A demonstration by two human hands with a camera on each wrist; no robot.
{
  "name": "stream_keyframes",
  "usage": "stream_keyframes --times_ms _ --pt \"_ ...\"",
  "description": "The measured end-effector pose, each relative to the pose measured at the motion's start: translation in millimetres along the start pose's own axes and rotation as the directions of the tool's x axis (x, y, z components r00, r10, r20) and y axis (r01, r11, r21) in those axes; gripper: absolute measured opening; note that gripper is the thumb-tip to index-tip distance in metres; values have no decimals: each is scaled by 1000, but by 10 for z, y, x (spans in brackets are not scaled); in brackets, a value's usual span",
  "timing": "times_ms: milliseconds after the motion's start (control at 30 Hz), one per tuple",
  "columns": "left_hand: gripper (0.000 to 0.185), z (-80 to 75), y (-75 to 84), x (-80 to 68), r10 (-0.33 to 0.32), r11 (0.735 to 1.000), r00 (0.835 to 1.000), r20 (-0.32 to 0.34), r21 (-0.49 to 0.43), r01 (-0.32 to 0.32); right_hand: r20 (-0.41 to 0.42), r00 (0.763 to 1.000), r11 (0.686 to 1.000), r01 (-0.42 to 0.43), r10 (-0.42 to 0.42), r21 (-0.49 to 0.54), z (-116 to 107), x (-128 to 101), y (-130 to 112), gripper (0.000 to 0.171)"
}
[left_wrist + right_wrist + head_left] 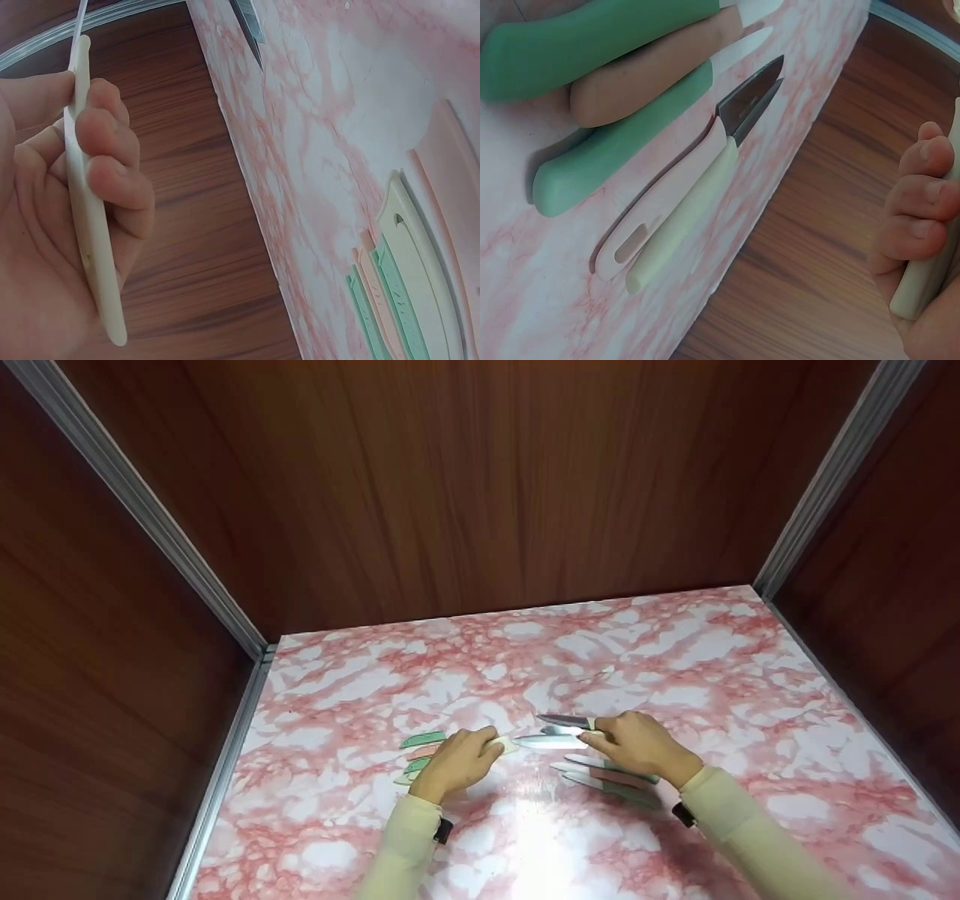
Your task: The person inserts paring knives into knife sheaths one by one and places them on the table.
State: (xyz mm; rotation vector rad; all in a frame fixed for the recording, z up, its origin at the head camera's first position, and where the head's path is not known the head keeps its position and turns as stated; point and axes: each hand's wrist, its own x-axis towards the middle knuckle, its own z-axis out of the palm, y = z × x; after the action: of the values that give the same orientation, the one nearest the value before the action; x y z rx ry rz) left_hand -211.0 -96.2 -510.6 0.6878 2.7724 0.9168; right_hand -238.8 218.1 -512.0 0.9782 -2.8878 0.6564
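In the head view my left hand (459, 761) grips a narrow cream piece, which looks like a blade sheath (94, 247), with a thin pale edge at its upper end. From the right, my right hand (641, 742) holds a knife (553, 742) by its cream handle (922, 281), its silver blade pointing left with the tip close to the sheath's end. Beside the left hand lie green, orange and cream sheaths (412, 247) and a wider pink sheath (450, 165). Below and around the right hand are green-handled knives (622, 142), a brownish-pink-handled knife (656, 67), a pink-handled dark-bladed knife (667, 199) and a cream-handled one (686, 217).
The pink-and-white marbled tabletop (360, 697) is bounded by brown wood-grain panels (465, 487) at the back and both sides. Grey metal rails (217, 780) run along the corners and edges. Glare brightens the near middle of the table.
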Motion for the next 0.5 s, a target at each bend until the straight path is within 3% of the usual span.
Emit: stream_keyframes --times_ms 500 --pt "25 8 0 0 28 999 1000 -6 25 -27 -8 993 993 116 -116 -39 13 22 -3 36"
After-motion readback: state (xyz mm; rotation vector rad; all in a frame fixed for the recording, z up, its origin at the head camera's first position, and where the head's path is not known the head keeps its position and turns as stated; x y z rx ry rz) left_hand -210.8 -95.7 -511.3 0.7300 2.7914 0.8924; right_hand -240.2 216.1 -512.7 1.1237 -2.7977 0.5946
